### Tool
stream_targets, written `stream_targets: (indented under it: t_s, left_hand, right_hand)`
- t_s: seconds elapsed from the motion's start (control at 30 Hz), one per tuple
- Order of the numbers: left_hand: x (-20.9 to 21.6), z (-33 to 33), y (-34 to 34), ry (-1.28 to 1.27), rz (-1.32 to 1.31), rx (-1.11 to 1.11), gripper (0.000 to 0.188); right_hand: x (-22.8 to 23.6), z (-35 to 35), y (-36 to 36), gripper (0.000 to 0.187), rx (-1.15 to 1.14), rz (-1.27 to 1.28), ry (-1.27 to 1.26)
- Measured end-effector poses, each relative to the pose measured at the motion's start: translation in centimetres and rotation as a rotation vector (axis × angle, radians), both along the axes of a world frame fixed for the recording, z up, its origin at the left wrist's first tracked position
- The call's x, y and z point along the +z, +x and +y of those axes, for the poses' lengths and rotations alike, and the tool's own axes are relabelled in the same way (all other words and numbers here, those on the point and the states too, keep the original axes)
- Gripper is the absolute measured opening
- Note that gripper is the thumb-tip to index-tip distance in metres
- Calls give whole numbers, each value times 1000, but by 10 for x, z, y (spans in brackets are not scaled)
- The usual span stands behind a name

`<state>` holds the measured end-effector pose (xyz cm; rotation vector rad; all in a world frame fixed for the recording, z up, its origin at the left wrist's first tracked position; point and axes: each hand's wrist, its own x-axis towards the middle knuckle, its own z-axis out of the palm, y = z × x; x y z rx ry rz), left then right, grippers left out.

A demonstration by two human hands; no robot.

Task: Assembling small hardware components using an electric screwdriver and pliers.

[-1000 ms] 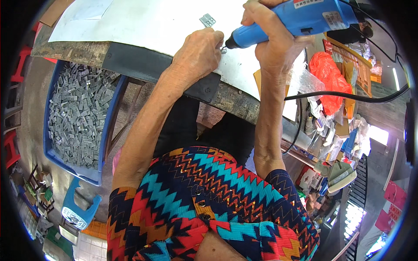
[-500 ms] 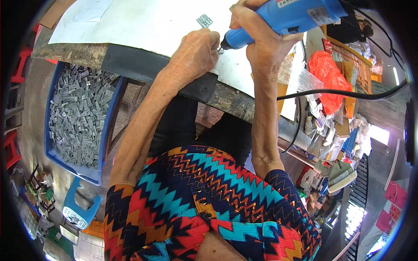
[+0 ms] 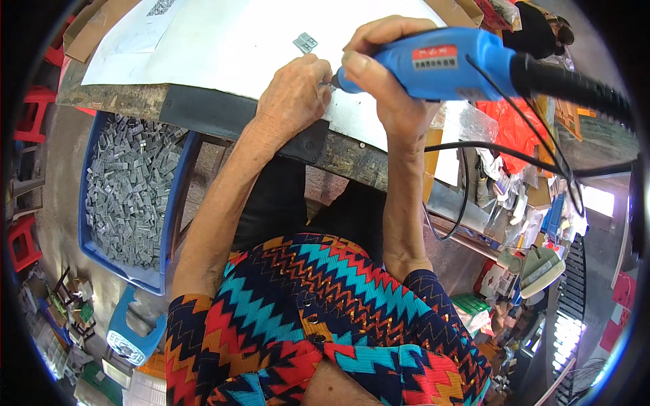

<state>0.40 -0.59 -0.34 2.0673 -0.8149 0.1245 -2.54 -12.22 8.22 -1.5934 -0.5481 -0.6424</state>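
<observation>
My right hand (image 3: 399, 81) is closed around a blue electric screwdriver (image 3: 447, 64), held tilted over the white-covered table (image 3: 223, 57). The tool's narrow end points left and meets the fingertips of my left hand (image 3: 294, 95). Those fingers are curled in a pinch near the table's front edge. What they pinch is mostly hidden by the fingers and the tool. Just beyond my left hand lies a small flat grey piece (image 3: 305, 42) with square openings.
Left of my legs, a blue bin (image 3: 84, 223) holds many small grey pieces (image 3: 132, 196). A light-blue plastic stool (image 3: 132, 335) stands below it. Black cables (image 3: 501, 145) run off to the right, past a red plastic bag (image 3: 511, 135) and mixed clutter. A printed paper sheet (image 3: 145, 30) lies far left.
The screwdriver's rear end has swung nearer and its body lies flatter. The thumb of my right hand now shows along its side. My left hand stays pinched at the tip; the view has shifted slightly.
</observation>
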Motion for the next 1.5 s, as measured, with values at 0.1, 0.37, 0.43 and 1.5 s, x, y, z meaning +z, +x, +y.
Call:
stream_targets:
  t_s: [0.1, 0.37, 0.43, 1.5]
  left_hand:
    - [1, -1, -1, 22, -19, 33, 10]
    - [3, -4, -2, 36, 12, 26, 10]
    - [2, 0, -1, 9, -5, 15, 9]
    - [17, 18, 1, -297, 136, 25, 9]
  right_hand:
    - [-4, -6, -3, 24, 52, -11, 21]
    - [-6, -8, -10, 23, -12, -29, -33]
    - [-4, -9, -2, 17, -7, 40, 182]
    - [-14, -51, -8, 19, -402, -118, 541]
